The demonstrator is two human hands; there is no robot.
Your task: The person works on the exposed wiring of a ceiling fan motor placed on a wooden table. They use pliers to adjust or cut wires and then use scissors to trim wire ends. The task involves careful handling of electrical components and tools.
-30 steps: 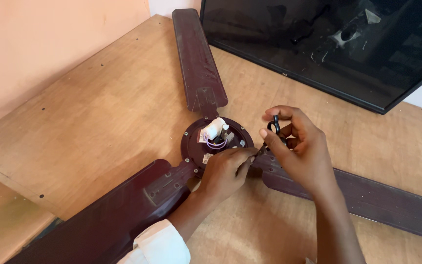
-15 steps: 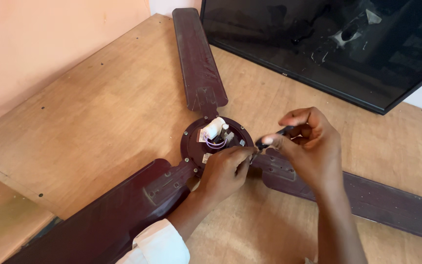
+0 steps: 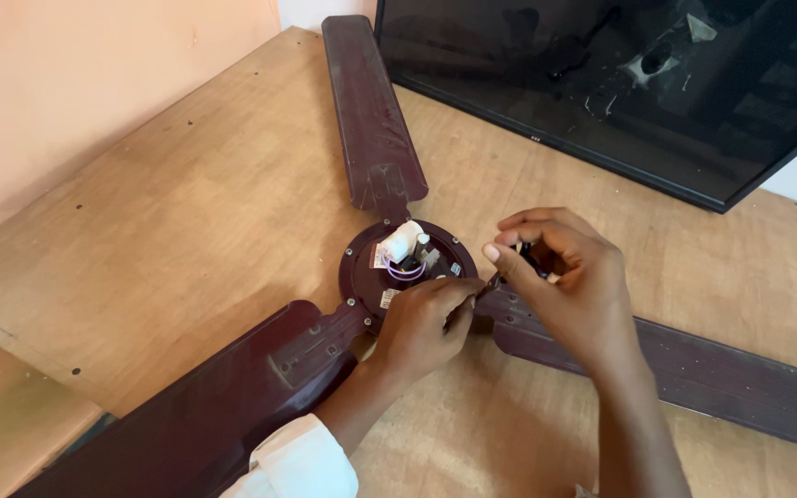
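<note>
A dark brown ceiling fan lies on a plywood table (image 3: pixel 177 212), its round motor hub (image 3: pixel 408 263) facing up with a white capacitor (image 3: pixel 401 242) and purple wires in the middle. Three blades spread out: one to the back (image 3: pixel 371 120), one to the front left (image 3: pixel 214 406), one to the right (image 3: pixel 712 378). My left hand (image 3: pixel 422 323) rests on the hub's near right edge, fingers pinching at a small part there. My right hand (image 3: pixel 565 277) is just right of the hub, gripping a small dark tool (image 3: pixel 532 261) whose tip points at the blade joint.
A large flat black screen (image 3: pixel 620 83) lies on the table at the back right, close to the back blade. A peach wall (image 3: pixel 76 83) runs along the left side. The table's left corner and edge are near the front-left blade.
My right hand has turned and shifted slightly right with the tool, lowering its tip towards the joint. My left hand has stayed on the hub.
</note>
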